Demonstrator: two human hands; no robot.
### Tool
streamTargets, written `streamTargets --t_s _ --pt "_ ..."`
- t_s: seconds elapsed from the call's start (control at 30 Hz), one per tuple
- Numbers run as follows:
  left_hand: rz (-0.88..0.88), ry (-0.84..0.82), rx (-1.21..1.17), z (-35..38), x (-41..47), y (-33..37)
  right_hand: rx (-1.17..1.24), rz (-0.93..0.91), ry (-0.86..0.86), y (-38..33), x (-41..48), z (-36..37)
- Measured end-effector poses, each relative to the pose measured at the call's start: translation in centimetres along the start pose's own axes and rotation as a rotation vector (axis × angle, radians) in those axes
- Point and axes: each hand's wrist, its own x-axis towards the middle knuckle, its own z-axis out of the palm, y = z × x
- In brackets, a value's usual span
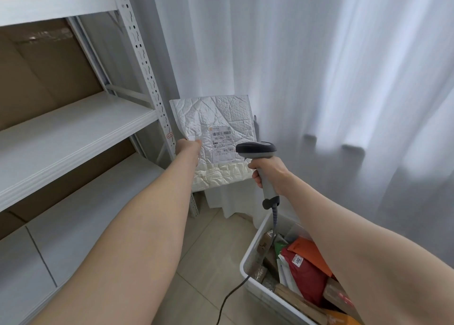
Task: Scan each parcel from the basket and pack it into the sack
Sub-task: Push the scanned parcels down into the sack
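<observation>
**A:** White crinkled bubble-mailer parcel [216, 138], held up at arm's length. Which of the hands has it?

**B:** The left hand [188, 150], pinching the parcel's left edge, about halfway up. The parcel stands nearly upright, its printed shipping label [222, 143] facing the person, its long axis roughly vertical.

**A:** And the right hand [267, 172]?

**B:** Wrapped closed around the grip of a grey handheld barcode scanner [256, 150]. The scanner's head sits just right of the label and seems to overlap the parcel's right edge; whether its window squares up with the barcode I can't quite tell from behind.

**A:** So the scan turns on that short gap.

**B:** I'd judge so: the label lies just left of and beyond the scanner head, so a slight leftward tilt should cover it.

**A:** Room to move?

**B:** A white metal shelving upright [147, 79] stands close outside the left hand; a white curtain [319, 79] hangs behind both. The white plastic basket [248, 258] of parcels sits below the right forearm, the scanner's cable [245, 280] trailing over its rim. No sack is in view.
</observation>
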Motion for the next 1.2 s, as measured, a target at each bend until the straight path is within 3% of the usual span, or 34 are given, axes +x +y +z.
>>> streamTargets --t_s 0.8,1.2 --pt "0.022 -0.027 0.073 -2.2 -1.6 -1.1 0.074 -0.084 -0.015 -2.0 -3.0 2.9" --pt "-0.007 0.038 -0.013 -9.5 -9.6 -6.2 -0.011 -0.062 -0.111 2.3 -11.5 4.7"
